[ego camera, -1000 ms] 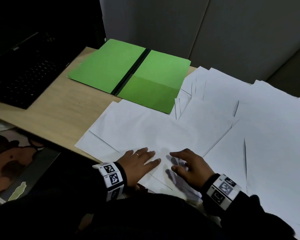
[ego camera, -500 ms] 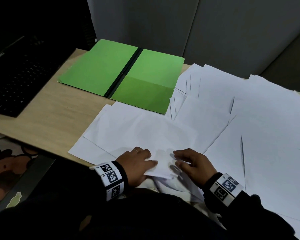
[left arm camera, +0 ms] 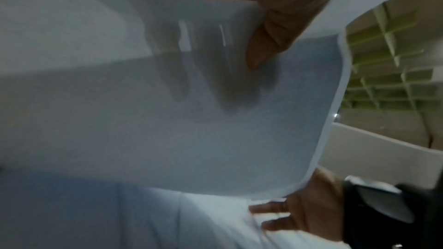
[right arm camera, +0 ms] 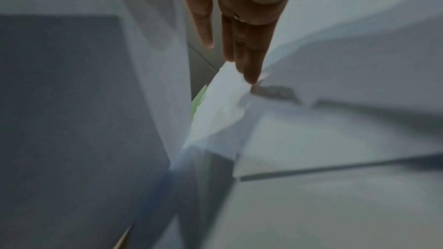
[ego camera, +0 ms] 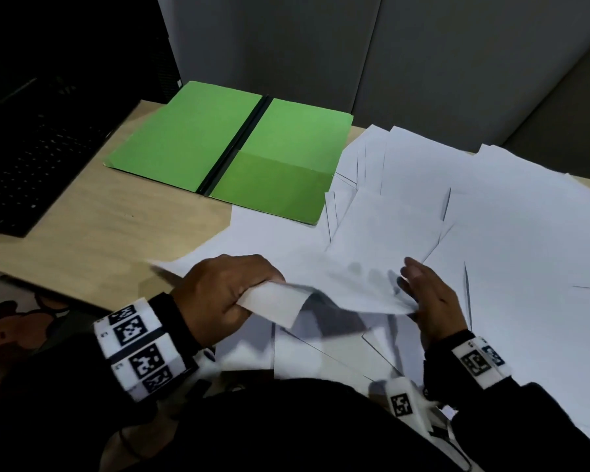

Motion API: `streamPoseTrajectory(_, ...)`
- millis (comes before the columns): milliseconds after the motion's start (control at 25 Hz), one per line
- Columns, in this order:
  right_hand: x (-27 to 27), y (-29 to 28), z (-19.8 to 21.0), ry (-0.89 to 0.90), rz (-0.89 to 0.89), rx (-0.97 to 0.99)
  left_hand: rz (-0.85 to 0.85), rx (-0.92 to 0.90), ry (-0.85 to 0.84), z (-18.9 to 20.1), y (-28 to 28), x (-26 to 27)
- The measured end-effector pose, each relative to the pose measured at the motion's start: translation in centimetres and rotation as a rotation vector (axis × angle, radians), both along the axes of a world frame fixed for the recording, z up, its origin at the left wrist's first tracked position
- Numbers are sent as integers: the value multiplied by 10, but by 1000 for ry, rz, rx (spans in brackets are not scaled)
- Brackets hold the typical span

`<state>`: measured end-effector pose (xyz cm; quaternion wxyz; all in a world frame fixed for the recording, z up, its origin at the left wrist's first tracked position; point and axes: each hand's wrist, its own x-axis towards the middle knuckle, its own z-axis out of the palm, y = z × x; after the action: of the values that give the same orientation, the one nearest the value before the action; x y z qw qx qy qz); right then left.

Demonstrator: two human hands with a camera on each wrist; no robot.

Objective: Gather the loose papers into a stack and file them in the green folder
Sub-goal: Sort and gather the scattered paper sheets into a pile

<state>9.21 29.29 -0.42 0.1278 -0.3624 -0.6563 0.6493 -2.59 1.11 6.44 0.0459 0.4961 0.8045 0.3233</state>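
Observation:
The green folder (ego camera: 218,144) lies open at the back left of the desk, with a pocket on its right half. Several loose white papers (ego camera: 508,233) are spread over the right and middle of the desk. My left hand (ego camera: 249,291) grips the near corner of one sheet (ego camera: 348,277) and holds it lifted off the pile. In the left wrist view my thumb (left arm camera: 271,41) presses the sheet's (left arm camera: 167,120) underside. My right hand (ego camera: 423,291) stands beside the sheet's right edge, its straight fingers (right arm camera: 239,35) touching the papers. A sliver of the folder (right arm camera: 197,99) shows between sheets.
A black keyboard (ego camera: 24,172) sits at the far left of the wooden desk (ego camera: 99,240). Grey partition panels (ego camera: 423,63) close off the back. More sheets (ego camera: 321,352) overhang the near edge under my arms.
My left hand went from lying flat on the papers to gripping a sheet's near corner and lifting it. My right hand turned on edge beside that sheet.

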Motion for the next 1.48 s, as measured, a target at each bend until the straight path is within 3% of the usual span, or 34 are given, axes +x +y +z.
streamPoseTrajectory(80, -1, 7, 11, -58, -49, -326, -43, 177, -48, 9, -1, 4)
streamPoseTrajectory(240, 7, 10, 21, -213, 260, -554, -61, 323, -127, 4, 6, 16)
streamPoseTrajectory(440, 22, -15, 7, -270, 233, -555, -65, 293, -279, -16, 7, 9)
streamPoseTrajectory(640, 27, -2, -5, -273, 89, -250, 70, 186, -531, -55, 7, 4)
streamPoseTrajectory(760, 41, 13, -4, -256, -10, -190, 141, -5, -378, -68, 8, -1)
streamPoseTrajectory(1000, 68, 32, -7, -306, -35, -108, 288, -529, -318, -71, 21, -11)
streamPoseTrajectory(1240, 102, 63, -7, -294, -188, -101, -82, -856, 92, -77, 19, 15)
streamPoseTrajectory(1320, 109, 67, -11, -281, -208, -129, -109, -989, 174, -88, 19, 26)
streamPoseTrajectory(1400, 110, 67, -13, -297, -217, -132, -91, -989, 188, -92, 19, 27)
streamPoseTrajectory(1480, 109, 62, -11, -284, -208, -121, -125, -835, 230, -87, 16, 23)
